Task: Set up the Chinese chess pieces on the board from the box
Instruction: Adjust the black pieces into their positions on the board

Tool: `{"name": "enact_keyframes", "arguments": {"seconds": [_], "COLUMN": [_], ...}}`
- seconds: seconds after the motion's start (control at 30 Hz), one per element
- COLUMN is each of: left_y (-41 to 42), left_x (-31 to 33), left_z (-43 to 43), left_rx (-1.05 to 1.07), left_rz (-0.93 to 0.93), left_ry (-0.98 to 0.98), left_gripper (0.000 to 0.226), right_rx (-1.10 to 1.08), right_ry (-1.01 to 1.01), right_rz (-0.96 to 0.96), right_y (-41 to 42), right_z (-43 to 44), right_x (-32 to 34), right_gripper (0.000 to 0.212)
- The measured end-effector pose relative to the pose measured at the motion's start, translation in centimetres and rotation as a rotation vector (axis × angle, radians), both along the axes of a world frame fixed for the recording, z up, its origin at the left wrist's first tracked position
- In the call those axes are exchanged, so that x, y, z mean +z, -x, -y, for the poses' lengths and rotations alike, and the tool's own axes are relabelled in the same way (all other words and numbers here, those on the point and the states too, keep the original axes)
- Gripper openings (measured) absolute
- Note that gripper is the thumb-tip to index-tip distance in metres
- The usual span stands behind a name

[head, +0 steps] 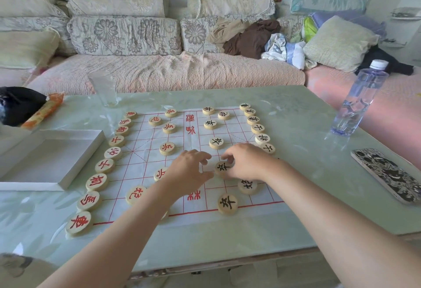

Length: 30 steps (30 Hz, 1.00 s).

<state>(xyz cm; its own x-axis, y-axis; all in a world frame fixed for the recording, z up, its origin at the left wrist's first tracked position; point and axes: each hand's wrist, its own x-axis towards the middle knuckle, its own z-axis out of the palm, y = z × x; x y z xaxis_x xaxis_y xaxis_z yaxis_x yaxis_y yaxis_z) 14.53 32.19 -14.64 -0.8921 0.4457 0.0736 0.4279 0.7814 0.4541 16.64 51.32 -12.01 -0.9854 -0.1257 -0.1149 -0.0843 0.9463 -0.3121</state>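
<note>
A white cloth board (145,151) with red grid lines lies on the table. Round wooden pieces with red characters line its left edge, such as the one at the near corner (79,222), and several stand inside the grid. Black-character pieces line the right edge. My right hand (247,162) pinches a black soldier piece (223,167) resting on the board near the middle. My left hand (186,173) hovers beside that piece, fingers spread, thumb close to its left rim. The white box (49,159) sits left of the board, and no pieces show in it.
A clear glass (103,88) stands behind the board's far left. A water bottle (360,98) stands at the right, a patterned phone (387,173) near the right edge. A black bag (16,104) and orange packet lie far left. A sofa runs behind the table.
</note>
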Motion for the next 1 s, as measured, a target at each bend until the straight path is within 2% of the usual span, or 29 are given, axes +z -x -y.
{"name": "enact_keyframes", "arguments": {"seconds": [0.07,0.23,0.47,0.7,0.77,0.83,0.9,1.0], "left_y": [0.4,0.8,0.9,1.2,1.6,2.4,3.3,5.0], "left_x": [-0.2,-1.3,-1.6,-1.1,-0.8,-0.4,-0.1,0.1], "left_z": [-0.3,-0.6,-0.7,-0.6,-0.6,-0.8,-1.1,-1.6], "left_rx": [-0.017,-0.038,-0.038,-0.058,-0.058,-0.045,-0.019,0.031], "left_rz": [0.01,-0.037,-0.065,-0.022,-0.01,-0.017,-0.018,-0.028], "left_ry": [-0.015,-0.034,-0.043,0.0,-0.01,-0.027,-0.052,-0.061], "left_gripper": [0.05,0.052,0.046,0.054,0.055,0.046,0.038,0.035], "right_rx": [0.021,0.043,0.025,0.005,-0.058,-0.126,-0.159,-0.123], "right_ry": [0.008,0.051,0.077,0.136,0.197,0.217,0.175,0.091], "right_rz": [0.006,0.035,0.046,0.126,0.102,0.028,-0.02,-0.036], "right_y": [0.4,1.0,0.4,1.2,1.9,2.8,3.7,5.1], "right_z": [0.2,0.3,0.0,-0.6,-1.2,-1.7,-1.9,-1.7], "right_x": [-0.2,-0.4,-0.4,0.5,1.1,1.2,0.8,0.2], "right_gripper": [0.046,0.051,0.047,0.056,0.053,0.042,0.039,0.044]}}
